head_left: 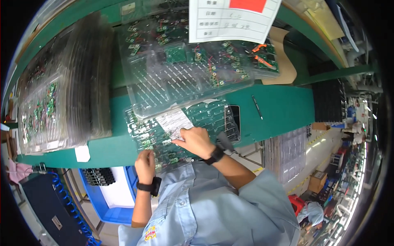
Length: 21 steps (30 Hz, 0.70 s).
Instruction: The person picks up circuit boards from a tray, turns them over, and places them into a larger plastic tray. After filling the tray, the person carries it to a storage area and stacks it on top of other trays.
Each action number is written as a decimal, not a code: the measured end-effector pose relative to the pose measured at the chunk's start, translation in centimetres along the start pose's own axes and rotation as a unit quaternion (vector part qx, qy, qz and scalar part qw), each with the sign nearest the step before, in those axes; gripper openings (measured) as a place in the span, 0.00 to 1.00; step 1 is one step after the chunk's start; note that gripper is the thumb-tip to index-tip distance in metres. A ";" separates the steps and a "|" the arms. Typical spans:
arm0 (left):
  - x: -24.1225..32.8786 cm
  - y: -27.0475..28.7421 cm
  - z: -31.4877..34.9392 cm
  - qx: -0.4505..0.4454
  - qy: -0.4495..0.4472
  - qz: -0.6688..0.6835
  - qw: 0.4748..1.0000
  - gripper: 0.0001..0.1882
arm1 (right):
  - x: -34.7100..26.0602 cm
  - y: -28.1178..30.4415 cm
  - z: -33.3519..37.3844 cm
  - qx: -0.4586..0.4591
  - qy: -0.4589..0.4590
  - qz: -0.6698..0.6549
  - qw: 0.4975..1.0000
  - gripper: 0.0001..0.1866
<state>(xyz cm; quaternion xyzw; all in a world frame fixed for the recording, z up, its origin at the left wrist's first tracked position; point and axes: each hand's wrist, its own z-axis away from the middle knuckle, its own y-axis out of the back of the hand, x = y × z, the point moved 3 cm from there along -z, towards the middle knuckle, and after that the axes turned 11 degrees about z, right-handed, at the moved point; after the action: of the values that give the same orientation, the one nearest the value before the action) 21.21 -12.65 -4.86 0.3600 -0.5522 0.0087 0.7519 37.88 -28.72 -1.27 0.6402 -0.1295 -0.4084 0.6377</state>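
My left hand (145, 167) is over the near left part of a clear plastic tray (131, 123) of small green circuit boards (144, 136). Its fingertips are pinched together near the boards; anything between them is too small to make out. My right hand (198, 142) reaches over the middle of that tray, fingers curled and thumb and forefinger close together. Whatever it grips is hidden. Beside its fingertips lies a crumpled whitish sheet (174, 121). Both wrists wear black bands.
A stack of clear trays (139, 111) with wired boards stands behind, bearing orange-handled pliers (264, 61) and a printed card (230, 35). Taller tray stacks (92, 82) rise at left. A pen (257, 107) lies right on the green bench; a blue bin (117, 215) is below.
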 end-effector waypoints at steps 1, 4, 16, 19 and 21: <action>0.5 0.5 -0.1 -0.002 -0.006 0.005 1.000 0.05 | 0.1 3.2 0.2 0.000 0.037 -0.114 0.993 0.13; 1.7 2.3 0.2 0.046 -0.039 -0.001 0.998 0.03 | 4.0 11.4 -2.4 0.146 -0.012 -0.185 0.972 0.05; 8.5 2.7 -0.8 -0.023 -0.111 0.077 0.991 0.06 | 11.3 15.3 -10.4 0.261 0.102 0.269 0.921 0.12; 10.3 3.4 -0.7 -0.023 -0.117 0.083 0.989 0.08 | 8.1 16.1 -7.9 0.320 0.089 0.168 0.928 0.12; 11.8 3.6 -0.5 -0.017 -0.109 0.084 0.990 0.09 | 4.3 15.3 -4.6 0.256 0.121 0.064 0.957 0.12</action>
<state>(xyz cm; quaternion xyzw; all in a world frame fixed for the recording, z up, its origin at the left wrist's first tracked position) 24.76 -14.20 6.81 0.2983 -0.6593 0.0228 0.6899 49.19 -30.69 10.62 0.8173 -0.1922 -0.2390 0.4878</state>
